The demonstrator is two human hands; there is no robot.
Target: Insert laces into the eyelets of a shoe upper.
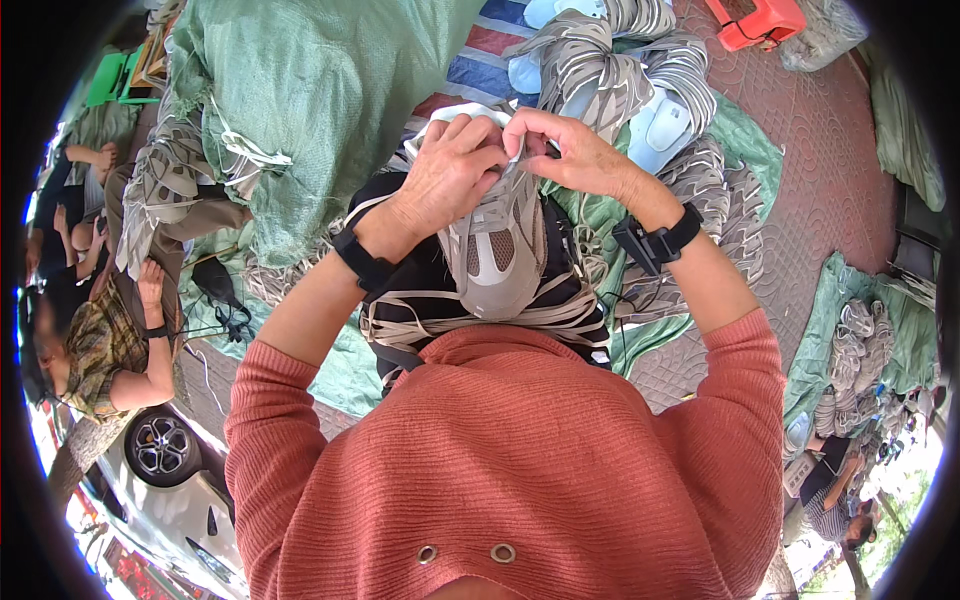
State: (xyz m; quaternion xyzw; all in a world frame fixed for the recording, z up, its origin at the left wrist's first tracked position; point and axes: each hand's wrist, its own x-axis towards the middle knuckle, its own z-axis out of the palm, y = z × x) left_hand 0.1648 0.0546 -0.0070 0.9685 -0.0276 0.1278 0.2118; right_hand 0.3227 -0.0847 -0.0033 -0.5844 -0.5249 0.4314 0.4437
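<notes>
On my lap lies a grey-beige shoe upper (pixel 494 262), its mesh toe pointing toward me and its white lining showing at the far end. My left hand (pixel 448 178) is closed over the left side of its opening, fingers curled and pinching there. Across from it my right hand (pixel 580 158) is bent, thumb and index finger pinched at the opening beside a narrow pale strip (pixel 517 152). Whether that strip is a lace or an edge of the upper, I cannot tell. Beige shoelaces (pixel 425 308) lie across my dark-clothed lap around the toe.
Bundled striped shoe uppers (pixel 610 65) and light blue insole-shaped pieces (pixel 662 128) lie ahead to the right. A large green woven sack (pixel 300 110) stands ahead left. A red plastic stool (pixel 757 22) is at far right. At left, another person's hand (pixel 150 285) is near more uppers.
</notes>
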